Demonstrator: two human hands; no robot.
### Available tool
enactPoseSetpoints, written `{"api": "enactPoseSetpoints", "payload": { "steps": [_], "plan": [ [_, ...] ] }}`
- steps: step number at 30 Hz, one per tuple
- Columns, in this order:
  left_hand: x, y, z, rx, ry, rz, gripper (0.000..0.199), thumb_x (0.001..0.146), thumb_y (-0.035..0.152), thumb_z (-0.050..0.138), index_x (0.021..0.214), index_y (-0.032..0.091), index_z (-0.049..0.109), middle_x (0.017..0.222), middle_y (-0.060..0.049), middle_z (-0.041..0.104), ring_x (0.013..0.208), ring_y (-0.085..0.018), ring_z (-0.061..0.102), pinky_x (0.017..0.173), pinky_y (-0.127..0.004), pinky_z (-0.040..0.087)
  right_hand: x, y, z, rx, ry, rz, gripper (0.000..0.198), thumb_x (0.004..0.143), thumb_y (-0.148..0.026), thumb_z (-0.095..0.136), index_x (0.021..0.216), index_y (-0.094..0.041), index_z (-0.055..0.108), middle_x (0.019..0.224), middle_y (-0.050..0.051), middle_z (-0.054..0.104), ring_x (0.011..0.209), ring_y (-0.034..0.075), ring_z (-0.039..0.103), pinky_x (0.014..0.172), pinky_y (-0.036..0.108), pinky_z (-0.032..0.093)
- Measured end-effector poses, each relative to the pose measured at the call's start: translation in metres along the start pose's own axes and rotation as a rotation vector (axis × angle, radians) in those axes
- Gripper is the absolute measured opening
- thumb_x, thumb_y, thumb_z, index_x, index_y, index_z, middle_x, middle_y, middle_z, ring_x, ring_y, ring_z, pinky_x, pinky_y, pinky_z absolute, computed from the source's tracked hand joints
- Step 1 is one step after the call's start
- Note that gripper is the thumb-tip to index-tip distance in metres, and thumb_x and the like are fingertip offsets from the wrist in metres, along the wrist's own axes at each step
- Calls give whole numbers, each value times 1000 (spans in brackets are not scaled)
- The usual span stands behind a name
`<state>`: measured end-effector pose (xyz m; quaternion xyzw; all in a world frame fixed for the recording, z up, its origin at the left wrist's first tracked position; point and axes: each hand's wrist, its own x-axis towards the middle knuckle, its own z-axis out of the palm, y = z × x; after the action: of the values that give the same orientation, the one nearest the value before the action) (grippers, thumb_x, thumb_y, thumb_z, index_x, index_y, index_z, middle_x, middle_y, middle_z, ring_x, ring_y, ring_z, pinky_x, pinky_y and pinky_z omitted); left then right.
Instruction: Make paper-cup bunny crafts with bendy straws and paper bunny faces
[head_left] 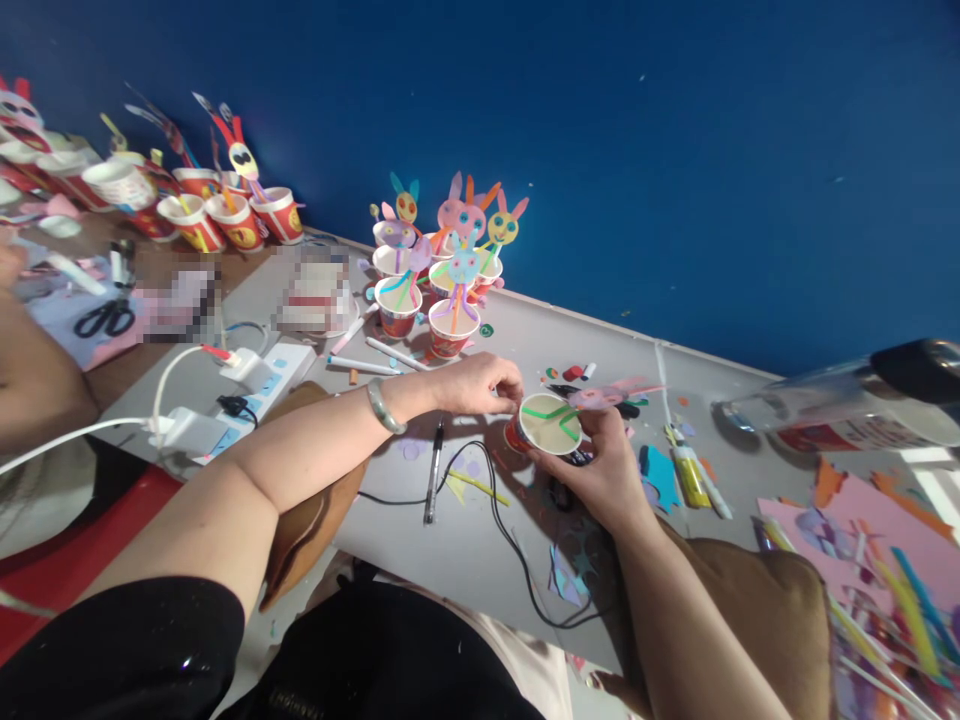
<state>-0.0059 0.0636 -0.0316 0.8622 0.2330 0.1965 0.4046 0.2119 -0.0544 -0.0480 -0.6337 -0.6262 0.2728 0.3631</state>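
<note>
1. Two bare hands meet over the desk [390, 540] around one paper cup [544, 438], which is tipped so that its pale inside faces the wearer; some red print shows on its outer wall.
2. The right hand [609, 478] clasps the cup from its right side, thumb along the near edge.
3. The left hand [484, 385] has its fingers curled in beside the cup's left rim; whether they pinch anything, I cannot tell.
4. Bent green strips [541, 411] cross the cup's mouth, and a pink paper cutout [611, 394] juts out by the right hand's fingers.
5. Several finished-looking cups [454, 342] stand beyond the left hand, carrying rabbit-eared paper faces on coloured legs; any wording on their red sides is too small to read.
6. More red cups [279, 215] stand at far left, with round yellow emblems on some but no legible brand.
7. A clear bottle [757, 408] with a black cap lies at right; its red-and-white label bears lettering that I cannot make out.
8. A white power strip [279, 378] shows blue markings around its sockets.
9. Pale lettering on the wearer's black shirt [360, 650] is unreadable.
10. A clear pen [433, 475] and a black cable [495, 500] lie nearest the wearer.
</note>
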Motion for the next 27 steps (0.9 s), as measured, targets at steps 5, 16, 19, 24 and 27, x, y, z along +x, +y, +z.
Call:
{"api": "enactPoseSetpoints", "payload": {
  "steps": [5,16,19,24,27],
  "plan": [
    [0,-1,0,20,-22,-14,7,85,18,69,86,13,74,92,-8,74,82,-13,66,75,-26,47,0,-3,1,-7,22,-11,69,64,-60,86,113,-24,52,116,11,68,107,30,67,78,41,57],
    [-1,0,-2,10,-33,-30,8,80,17,71,87,14,74,90,-6,74,81,-13,64,73,-26,46,1,-4,0,-10,16,-68,68,68,-60,84,117,-24,53,114,12,69,103,30,69,76,39,59],
    [-1,0,-2,-8,-40,-60,11,80,18,71,89,13,75,92,-8,75,82,-14,65,73,-26,47,1,-4,0,-25,23,-82,67,69,-60,83,117,-23,54,113,12,70,101,29,70,74,38,59],
    [-1,0,-2,-46,-72,-112,15,81,19,70,93,11,75,90,-9,76,79,-14,67,70,-25,47,2,-9,0,-33,19,-95,64,72,-59,82,119,-23,57,115,12,70,101,28,70,74,36,59],
    [0,-1,-2,-70,-81,-145,15,82,20,70,94,12,75,89,-8,77,77,-13,67,70,-25,47,2,-13,-1,-36,13,-98,60,74,-59,79,117,-23,60,114,11,71,102,28,70,76,36,59]
  ]
}}
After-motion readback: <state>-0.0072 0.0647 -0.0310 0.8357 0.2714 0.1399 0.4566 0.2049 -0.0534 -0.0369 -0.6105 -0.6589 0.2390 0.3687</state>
